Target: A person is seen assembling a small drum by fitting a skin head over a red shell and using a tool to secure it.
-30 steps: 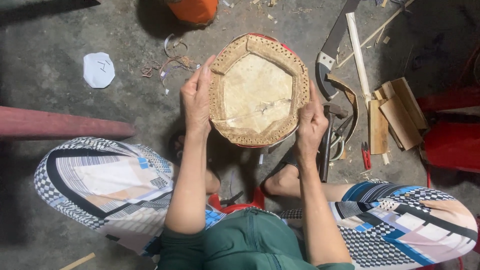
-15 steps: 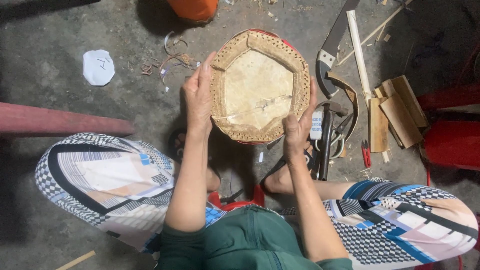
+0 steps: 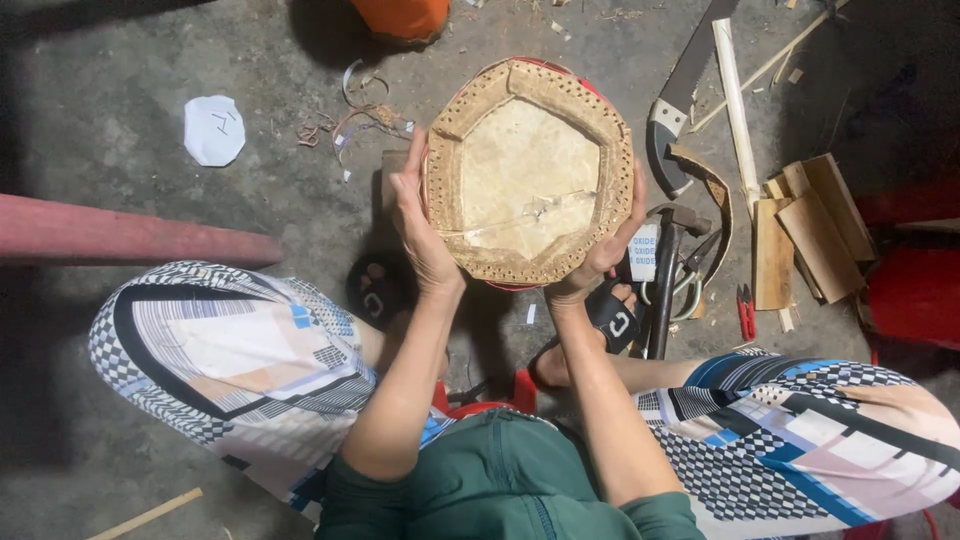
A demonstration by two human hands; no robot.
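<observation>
A round tan woven piece [image 3: 528, 170] with a pale flat centre and a dotted rim is held up over the concrete floor, a red edge showing behind it. My left hand [image 3: 418, 222] grips its left side, fingers along the rim. My right hand [image 3: 600, 250] cups its lower right edge. I sit with patterned trouser legs spread and sandalled feet below the piece.
A saw [image 3: 676, 100], a hammer [image 3: 668, 270], scissors and wooden strips [image 3: 790, 230] lie to the right. Red objects [image 3: 915, 280] stand at far right. A red bar [image 3: 120, 235] lies left, a white paper piece [image 3: 214, 130] and an orange object [image 3: 402, 15] further off.
The woven piece has been turned slightly and sits lower in my hands. My right hand slid from its right side down to its lower right edge.
</observation>
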